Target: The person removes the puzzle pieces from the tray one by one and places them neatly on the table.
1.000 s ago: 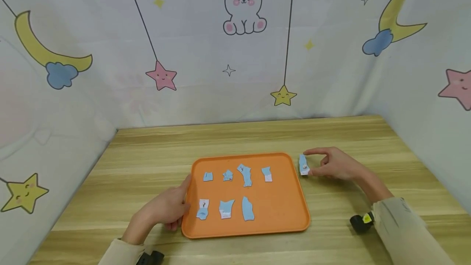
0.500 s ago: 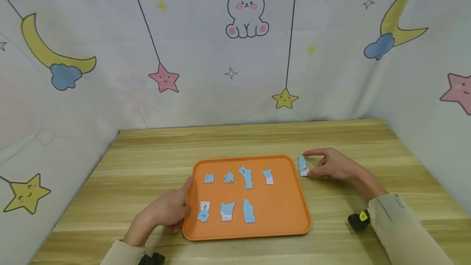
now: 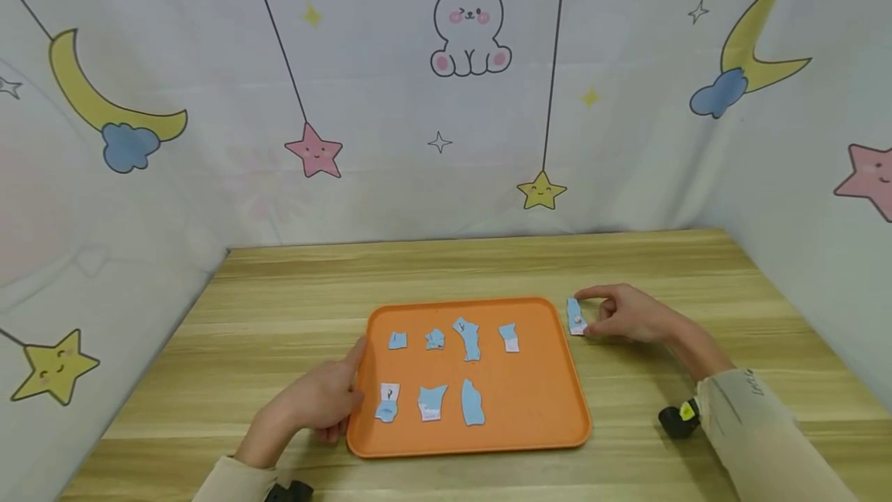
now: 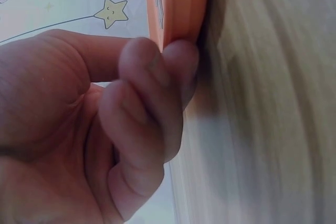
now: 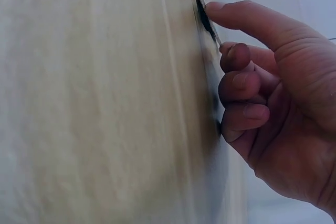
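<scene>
Presently, the right hand [image 3: 630, 316] holds an irregular blue-and-white piece [image 3: 574, 310] lengthwise, with the index fingertip at its far end and the thumb at its near end; the finger gap is narrow, set by the length of the piece. The remaining fingers are curled toward the palm. The held piece is located just outside the right edge of the orange tray [image 3: 533, 401], near the tray's far right corner. Whether it touches the wooden table [image 3: 418, 273] cannot be told.

The left hand [image 3: 324, 397] grips the tray at its left edge, index finger and thumb at the rim, other fingers curled.

Seven similar pieces lie apart on the tray. Far row, left to right: a small piece [image 3: 397, 341], a star-like piece [image 3: 435, 339], a long piece [image 3: 469, 341] and a white-ended piece [image 3: 509, 338]. Near row: three larger pieces [image 3: 472, 403], ending right of the tray's middle. A white printed cloth [image 3: 383, 211] stands behind the table's far edge.
</scene>
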Tool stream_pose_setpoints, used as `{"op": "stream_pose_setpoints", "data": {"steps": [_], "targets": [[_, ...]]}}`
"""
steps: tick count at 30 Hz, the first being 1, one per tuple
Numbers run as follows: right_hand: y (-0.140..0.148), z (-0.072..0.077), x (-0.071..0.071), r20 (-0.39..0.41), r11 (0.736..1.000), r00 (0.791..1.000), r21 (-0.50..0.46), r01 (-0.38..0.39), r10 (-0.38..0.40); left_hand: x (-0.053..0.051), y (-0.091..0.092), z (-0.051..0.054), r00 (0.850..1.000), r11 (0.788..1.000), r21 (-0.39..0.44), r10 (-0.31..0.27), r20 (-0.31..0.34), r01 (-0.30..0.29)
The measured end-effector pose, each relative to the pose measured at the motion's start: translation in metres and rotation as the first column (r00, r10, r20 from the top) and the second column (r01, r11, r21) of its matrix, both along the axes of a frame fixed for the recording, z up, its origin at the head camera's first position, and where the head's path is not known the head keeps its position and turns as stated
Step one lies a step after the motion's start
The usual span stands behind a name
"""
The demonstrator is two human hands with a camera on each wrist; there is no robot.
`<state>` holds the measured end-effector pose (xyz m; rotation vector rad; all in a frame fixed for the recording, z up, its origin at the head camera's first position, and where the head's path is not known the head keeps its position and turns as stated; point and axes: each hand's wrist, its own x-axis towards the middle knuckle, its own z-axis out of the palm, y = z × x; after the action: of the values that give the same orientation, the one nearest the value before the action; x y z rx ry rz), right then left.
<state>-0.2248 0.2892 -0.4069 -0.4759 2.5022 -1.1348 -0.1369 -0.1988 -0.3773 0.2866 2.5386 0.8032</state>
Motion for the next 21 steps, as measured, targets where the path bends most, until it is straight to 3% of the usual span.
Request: {"op": "stream_pose_setpoints", "data": {"steps": [8,14,21], "targets": [[-0.002,-0.001,0.001,-0.014,0.999,1.0,0.035,-0.012,0.012,0.002,0.001,-0.001,1.0,1.0,-0.009,0.017,0.011,-0.017],[-0.003,0.003,0.006,-0.013,1.0,1.0,-0.015,-0.003,0.002,0.002,0.0,-0.003,1.0,1.0,-0.012,0.015,0.017,-0.015],[-0.012,0.012,0.014,-0.083,0.997,0.995,-0.056,0.044,-0.049,-0.001,0.0,-0.002,1.0,1.0,0.002,0.003,0.01,-0.003]]}}
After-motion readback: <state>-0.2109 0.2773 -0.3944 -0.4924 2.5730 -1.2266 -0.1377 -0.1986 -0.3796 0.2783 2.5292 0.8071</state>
